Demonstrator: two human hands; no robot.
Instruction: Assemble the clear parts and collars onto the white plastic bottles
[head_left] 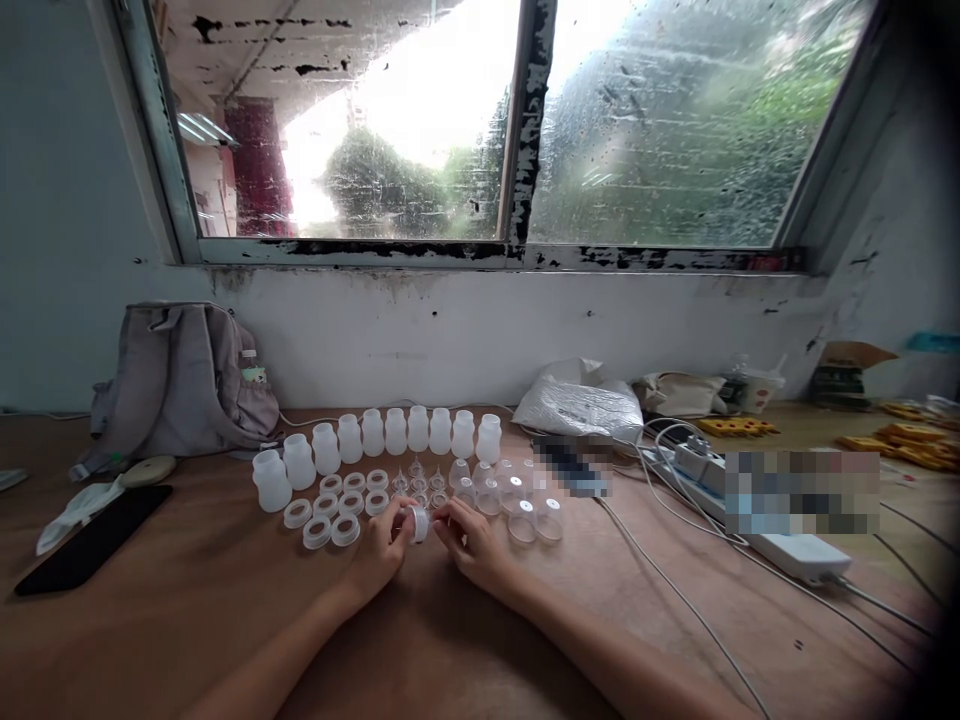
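Between my hands, just above the table, is a white screw ring [418,523] turned on its side. My left hand [384,547] is closed around it, thumb and fingers at its rim. My right hand [475,543] pinches at the ring's right side, on what looks like the tip of a clear bottle nipple; the fingertips partly hide it. Several loose white rings [346,530] lie left of my hands. Clear nipples [417,482] stand just behind them. Clear dome caps [550,521] stand to the right. Frosted baby bottles [373,433] form a curved row at the back.
A grey backpack [176,380] leans on the wall at left, near a black flat case [96,540]. A silver bag [581,402], a blurred phone [570,465] with its cable, and a white power strip [799,555] with cords occupy the right. Yellow parts [900,445] lie farther right.
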